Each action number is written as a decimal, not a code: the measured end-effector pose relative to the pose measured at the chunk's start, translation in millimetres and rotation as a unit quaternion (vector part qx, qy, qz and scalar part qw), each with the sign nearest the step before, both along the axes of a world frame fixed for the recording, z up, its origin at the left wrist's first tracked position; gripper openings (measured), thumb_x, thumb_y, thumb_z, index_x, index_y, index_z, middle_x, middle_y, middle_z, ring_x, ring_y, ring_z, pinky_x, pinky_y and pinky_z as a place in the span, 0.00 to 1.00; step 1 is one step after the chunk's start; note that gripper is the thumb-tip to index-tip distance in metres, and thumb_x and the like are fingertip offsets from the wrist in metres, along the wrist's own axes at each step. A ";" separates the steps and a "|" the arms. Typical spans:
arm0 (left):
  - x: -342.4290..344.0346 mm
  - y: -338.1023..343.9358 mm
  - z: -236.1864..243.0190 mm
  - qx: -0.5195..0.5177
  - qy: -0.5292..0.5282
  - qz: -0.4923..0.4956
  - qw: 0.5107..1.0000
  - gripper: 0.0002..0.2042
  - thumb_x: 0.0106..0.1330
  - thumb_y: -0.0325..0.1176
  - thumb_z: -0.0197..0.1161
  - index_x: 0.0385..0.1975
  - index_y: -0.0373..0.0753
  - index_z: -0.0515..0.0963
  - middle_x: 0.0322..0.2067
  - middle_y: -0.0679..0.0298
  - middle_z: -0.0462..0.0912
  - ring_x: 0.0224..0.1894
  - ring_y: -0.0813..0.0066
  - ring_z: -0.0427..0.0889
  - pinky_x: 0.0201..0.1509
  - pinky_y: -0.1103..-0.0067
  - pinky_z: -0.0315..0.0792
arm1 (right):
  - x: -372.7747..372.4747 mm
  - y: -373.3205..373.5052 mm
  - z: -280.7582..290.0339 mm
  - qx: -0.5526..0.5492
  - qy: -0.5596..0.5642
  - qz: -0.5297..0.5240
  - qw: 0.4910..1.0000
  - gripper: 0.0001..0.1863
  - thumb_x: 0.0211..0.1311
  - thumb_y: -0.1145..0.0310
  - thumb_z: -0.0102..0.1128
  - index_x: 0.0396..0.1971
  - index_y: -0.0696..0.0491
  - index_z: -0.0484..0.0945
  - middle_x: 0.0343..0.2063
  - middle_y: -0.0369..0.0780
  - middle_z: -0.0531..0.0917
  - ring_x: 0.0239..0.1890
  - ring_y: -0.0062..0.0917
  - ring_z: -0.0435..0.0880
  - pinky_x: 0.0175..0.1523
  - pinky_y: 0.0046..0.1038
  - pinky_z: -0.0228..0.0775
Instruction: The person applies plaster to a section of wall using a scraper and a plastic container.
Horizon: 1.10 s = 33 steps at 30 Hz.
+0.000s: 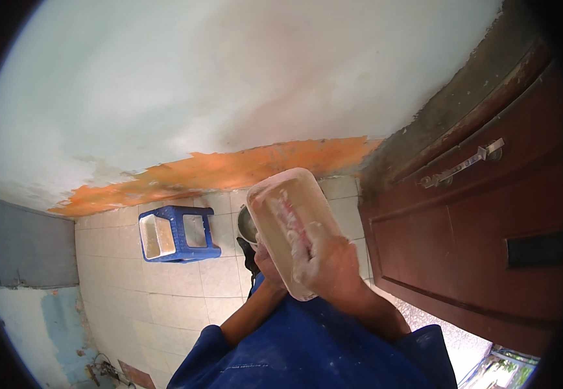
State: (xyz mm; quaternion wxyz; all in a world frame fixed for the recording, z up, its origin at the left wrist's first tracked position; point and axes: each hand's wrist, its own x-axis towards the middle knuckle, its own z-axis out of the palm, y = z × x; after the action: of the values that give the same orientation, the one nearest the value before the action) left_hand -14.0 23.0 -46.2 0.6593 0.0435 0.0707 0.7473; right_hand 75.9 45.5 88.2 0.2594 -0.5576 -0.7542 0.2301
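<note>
In front of my body I hold a shallow off-white rectangular tray [323, 214], tilted and smeared with pale paste. My left hand [268, 264] is closed on its left edge, the fingers partly hidden beneath it. My right hand [325, 259], coated in white residue, is closed round the near end of a slim red tool [287, 211]. That tool lies over the inside of the tray and is caked with white paste, so its exact kind cannot be made out.
A blue plastic stool [179, 254] with a white tray [157, 235] stands on the tiled floor [165, 285] to the left. Behind my tray a round bucket [245, 228] partly shows. Ahead is a whitish wall [184, 78] with an orange lower band; a dark red door [450, 233] stands right.
</note>
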 end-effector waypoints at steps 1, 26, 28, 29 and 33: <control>-0.5 0.6 6.5 -0.032 0.005 -0.002 0.999 0.21 0.66 0.45 0.38 0.49 0.36 0.65 0.47 0.57 0.71 0.49 0.63 0.71 0.55 0.69 0.65 | 1.3 4.7 -0.1 -0.003 0.003 -0.013 1.000 0.11 0.52 0.65 0.55 0.19 0.57 0.70 0.14 0.49 0.73 0.16 0.45 0.73 0.20 0.37 0.65; 5.7 6.4 14.0 -0.044 0.008 -0.050 0.998 0.23 0.64 0.48 0.40 0.52 0.38 0.63 0.50 0.58 0.68 0.52 0.62 0.68 0.58 0.67 0.61 | 13.8 -2.6 0.3 0.017 -0.004 -0.016 1.000 0.09 0.51 0.68 0.56 0.19 0.57 0.70 0.12 0.49 0.73 0.16 0.44 0.75 0.19 0.35 0.65; 6.2 6.7 16.4 -0.045 -0.015 -0.053 0.997 0.24 0.64 0.49 0.40 0.52 0.38 0.63 0.50 0.58 0.68 0.52 0.62 0.68 0.58 0.67 0.61 | 16.1 -6.3 7.9 0.010 0.065 -0.013 0.998 0.08 0.51 0.69 0.55 0.20 0.57 0.70 0.13 0.50 0.73 0.17 0.45 0.74 0.21 0.37 0.66; 6.8 6.6 17.8 -0.047 -0.025 -0.053 0.997 0.24 0.64 0.49 0.40 0.52 0.38 0.63 0.50 0.58 0.68 0.52 0.62 0.68 0.58 0.66 0.61 | 15.2 -5.0 4.9 0.000 0.042 -0.006 0.999 0.08 0.51 0.68 0.55 0.20 0.57 0.71 0.13 0.50 0.73 0.17 0.46 0.74 0.21 0.37 0.66; 2.7 6.1 16.1 -0.051 0.011 -0.038 0.998 0.24 0.64 0.50 0.40 0.52 0.38 0.62 0.50 0.58 0.67 0.52 0.62 0.68 0.58 0.66 0.61 | 19.3 -0.6 13.7 -0.024 0.032 0.010 0.999 0.09 0.52 0.67 0.53 0.21 0.57 0.71 0.14 0.51 0.74 0.18 0.47 0.74 0.23 0.40 0.66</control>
State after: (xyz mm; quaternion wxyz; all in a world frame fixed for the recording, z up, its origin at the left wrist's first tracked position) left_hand -11.3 29.0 -30.2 0.6878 0.0209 0.1141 0.7165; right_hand 95.2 44.9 101.8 0.2673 -0.5484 -0.7454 0.2687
